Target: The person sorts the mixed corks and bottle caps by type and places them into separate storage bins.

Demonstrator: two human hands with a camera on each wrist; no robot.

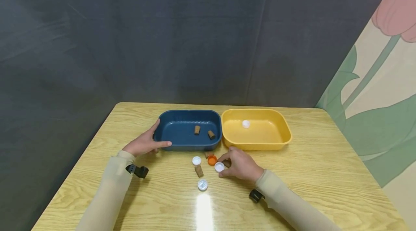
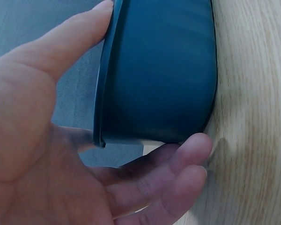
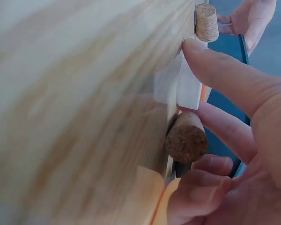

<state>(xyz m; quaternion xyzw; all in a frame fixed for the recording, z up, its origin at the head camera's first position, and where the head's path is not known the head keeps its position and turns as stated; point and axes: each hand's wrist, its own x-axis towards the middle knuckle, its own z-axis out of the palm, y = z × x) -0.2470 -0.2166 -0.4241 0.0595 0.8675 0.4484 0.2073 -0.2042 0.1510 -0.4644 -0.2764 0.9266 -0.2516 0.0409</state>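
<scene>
My left hand (image 1: 146, 142) rests at the left end of a blue bin (image 1: 188, 148), its thumb across the front rim and its other fingers spread along the outside wall (image 2: 164, 70). Over the table, thumb and index finger of my right hand (image 1: 242, 164) pinch a white bottle cap (image 1: 219, 167) by its edges. That cap (image 3: 189, 86) stays at table level. A cork (image 3: 187, 140) lies just under the right index finger. Close by are an orange cap (image 1: 212, 160), another cork (image 1: 208, 154) partly hidden behind it, and a white cap (image 1: 196, 161) touching a cork (image 1: 199, 171).
Two corks, one (image 1: 197, 130) upright-looking and one (image 1: 211, 134) lying, sit inside the blue bin. A yellow bin (image 1: 256, 146) stands against its right side with a white cap (image 1: 246, 124) inside. Nearer me lies another white cap (image 1: 202, 184). A dark curtain (image 1: 195, 43) hangs behind the table.
</scene>
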